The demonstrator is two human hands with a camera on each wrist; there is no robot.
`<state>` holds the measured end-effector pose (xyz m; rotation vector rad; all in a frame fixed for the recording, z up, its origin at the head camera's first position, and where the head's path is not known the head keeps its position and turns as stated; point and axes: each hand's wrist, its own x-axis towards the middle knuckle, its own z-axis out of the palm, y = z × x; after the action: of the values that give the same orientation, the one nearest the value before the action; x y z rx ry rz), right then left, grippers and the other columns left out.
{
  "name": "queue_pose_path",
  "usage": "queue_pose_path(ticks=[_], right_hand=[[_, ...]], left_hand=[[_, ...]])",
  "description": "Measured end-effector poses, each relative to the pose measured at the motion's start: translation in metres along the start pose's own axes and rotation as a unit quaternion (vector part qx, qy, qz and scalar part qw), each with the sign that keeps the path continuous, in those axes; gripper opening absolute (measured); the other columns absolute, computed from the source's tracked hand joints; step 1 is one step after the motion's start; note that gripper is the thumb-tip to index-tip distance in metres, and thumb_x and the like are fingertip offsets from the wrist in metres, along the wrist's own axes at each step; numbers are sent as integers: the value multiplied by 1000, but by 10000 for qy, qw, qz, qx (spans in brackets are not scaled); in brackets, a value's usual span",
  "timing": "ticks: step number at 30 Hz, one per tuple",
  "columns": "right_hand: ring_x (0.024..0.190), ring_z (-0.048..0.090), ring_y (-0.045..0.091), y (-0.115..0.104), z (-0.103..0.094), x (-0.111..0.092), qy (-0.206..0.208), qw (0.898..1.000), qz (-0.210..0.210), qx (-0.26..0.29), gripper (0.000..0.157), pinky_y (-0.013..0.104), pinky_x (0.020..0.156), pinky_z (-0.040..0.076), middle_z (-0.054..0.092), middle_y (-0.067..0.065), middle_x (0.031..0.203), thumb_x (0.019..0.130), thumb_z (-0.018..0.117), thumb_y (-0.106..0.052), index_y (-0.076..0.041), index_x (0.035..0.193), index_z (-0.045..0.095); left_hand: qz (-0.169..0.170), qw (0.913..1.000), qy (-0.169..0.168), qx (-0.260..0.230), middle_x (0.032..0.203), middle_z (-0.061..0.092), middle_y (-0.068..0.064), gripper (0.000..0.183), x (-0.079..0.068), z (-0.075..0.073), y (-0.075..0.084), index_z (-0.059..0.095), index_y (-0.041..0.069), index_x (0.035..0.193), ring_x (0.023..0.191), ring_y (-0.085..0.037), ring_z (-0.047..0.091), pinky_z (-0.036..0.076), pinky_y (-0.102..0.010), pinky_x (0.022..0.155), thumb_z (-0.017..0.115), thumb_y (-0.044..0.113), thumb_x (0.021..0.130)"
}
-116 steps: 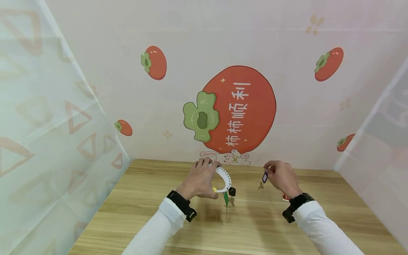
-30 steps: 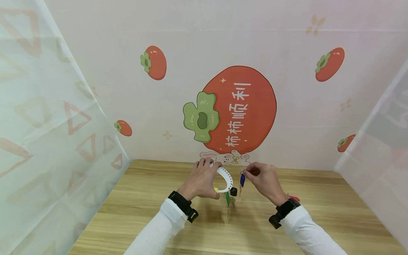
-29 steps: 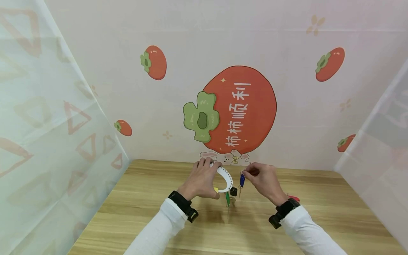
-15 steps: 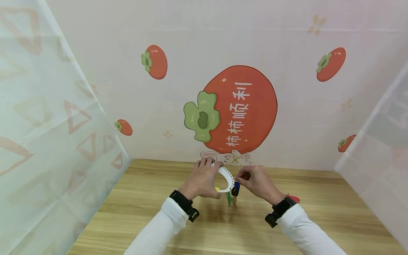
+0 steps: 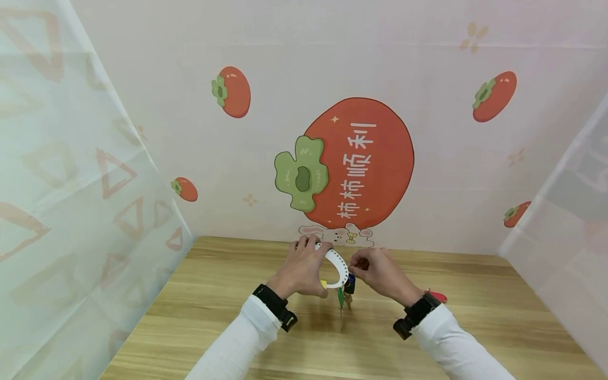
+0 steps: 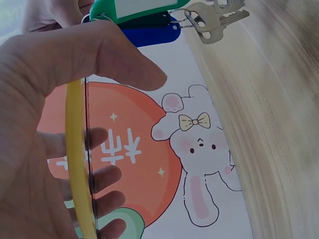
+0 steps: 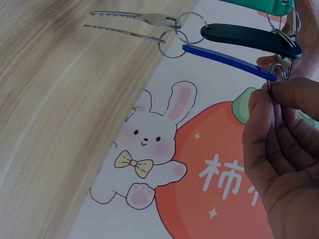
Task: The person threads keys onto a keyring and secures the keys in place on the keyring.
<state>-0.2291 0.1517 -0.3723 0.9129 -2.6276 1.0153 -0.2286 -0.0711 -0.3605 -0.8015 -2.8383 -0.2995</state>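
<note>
In the head view, the left hand has fingers curled round the white hoop. At the hoop's three o'clock, the right hand has thumb and finger clamped on the small ring of the blue tag. The green tag and black tag hang near five o'clock; keys dangle. A red item lies at the right hand's four o'clock.
</note>
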Motion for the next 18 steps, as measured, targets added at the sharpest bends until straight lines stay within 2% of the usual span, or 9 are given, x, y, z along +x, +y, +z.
queue_pose_path(ticks=[11,18], right_hand=[[66,59,5,-4,-2,0,-235,9997,61,55,8,25,61,53,65,-5,77,92,73,-3,-8,86,71],[65,58,6,-10,-2,1,-245,9996,97,-58,10,25,61,52,63,-6,76,90,73,0,-8,85,71]], left_hand=[[-29,9999,-4,122,140,49,-14,98,0,-3,2,54,19,141,130,-35,40,34,-58,107,96,41,55],[-23,9999,17,147,140,50,-14,99,0,-4,5,54,20,142,131,-34,40,34,-57,107,96,41,55]])
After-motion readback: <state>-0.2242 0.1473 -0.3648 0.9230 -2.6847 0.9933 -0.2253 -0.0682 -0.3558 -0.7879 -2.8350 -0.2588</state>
